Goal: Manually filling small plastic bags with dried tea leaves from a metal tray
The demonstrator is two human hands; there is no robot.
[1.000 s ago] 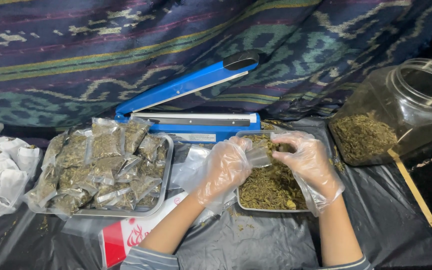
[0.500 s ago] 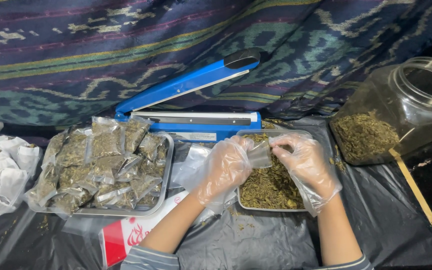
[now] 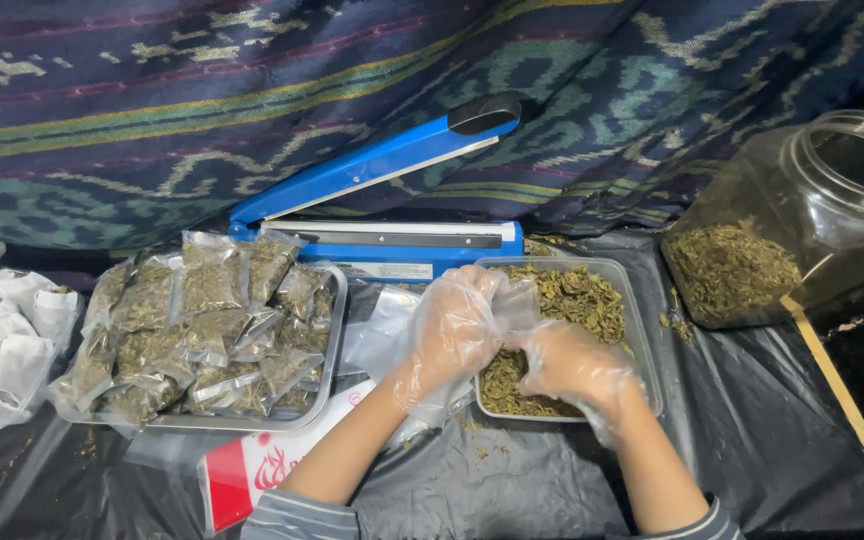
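Both gloved hands have dropped lower-centre: left hand [image 3: 452, 335] grips a clear pouch [image 3: 517, 300]; right hand [image 3: 572, 365] closes, scooping dried herb [image 3: 582, 295].

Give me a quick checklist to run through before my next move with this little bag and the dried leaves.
1. Gloves on both hands: ok, left hand and right hand are covered.
2. Small clear bag held over the clear tray: ok.
3. Leaves left in the tray: ok.
4. Bag's fill level: cannot tell, the hands hide it.
5. Blue heat sealer arm raised: ok.
6. Room in the metal tray of filled bags: not ok, it is heaped.
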